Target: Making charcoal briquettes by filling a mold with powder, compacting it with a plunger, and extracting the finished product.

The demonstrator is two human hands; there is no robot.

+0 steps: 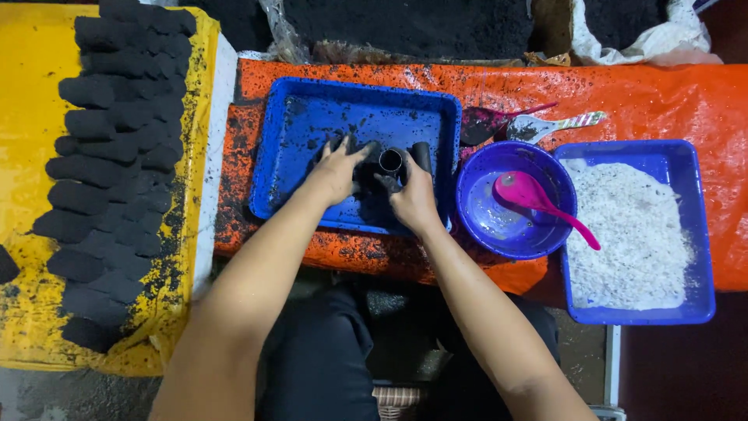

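Both hands work inside the blue tray (296,156) that sits on the orange sheet (662,93) covering the table, toward its left half. The left hand (336,171) lies spread, fingers extended, over a dark mass of black material at the tray's near right portion; its grip is open, pressing rather than clasping. The right hand (413,195) is closed around the black tube (391,162), which stands upright with its round opening facing up, just beside the left hand's fingertips. A second dark cylinder (421,154) stands touching the tube on its right, near the tray's right wall.

Just right of the tray sits a round blue bowl (475,218) holding a pink spoon (538,201), its handle overhanging the rim toward the right. Behind the bowl lie a dark-soiled spoon (485,122) and a pale spoon (545,126). At the right end, a second blue tray (701,234) holds white granular material. On the yellow sheet (31,93) at the left, rows of black moulded blocks (109,156) lie stacked.
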